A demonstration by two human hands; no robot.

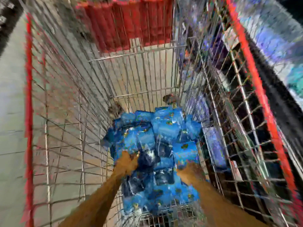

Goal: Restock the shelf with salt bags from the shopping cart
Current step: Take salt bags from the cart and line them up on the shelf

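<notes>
Two bare forearms reach down from the bottom edge of the head view into a wire shopping cart [91,102] with red rim trim. The frame is heavily motion-blurred throughout. A heap of blue salt bags [157,154] lies on the cart floor, piled toward the cart's right side and its near end; bare wire grid shows to the left of the heap and beyond it. The left hand [129,160] sits on the left part of the heap, fingers curled around the edge of a dark blue bag [147,158], so it appears to grip that bag. The right hand [188,173] rests against the bags at the heap's right side, near the right wire wall; blur hides its fingers, so I cannot tell whether it grips anything or lies flat. A red flap [129,22] hangs at the far end of the cart, above the far wire panel. Through the right wire wall, shelving [232,66] with blue and purple packages is visible, details unreadable. Pale tiled floor [11,112] runs along the cart's left side.
</notes>
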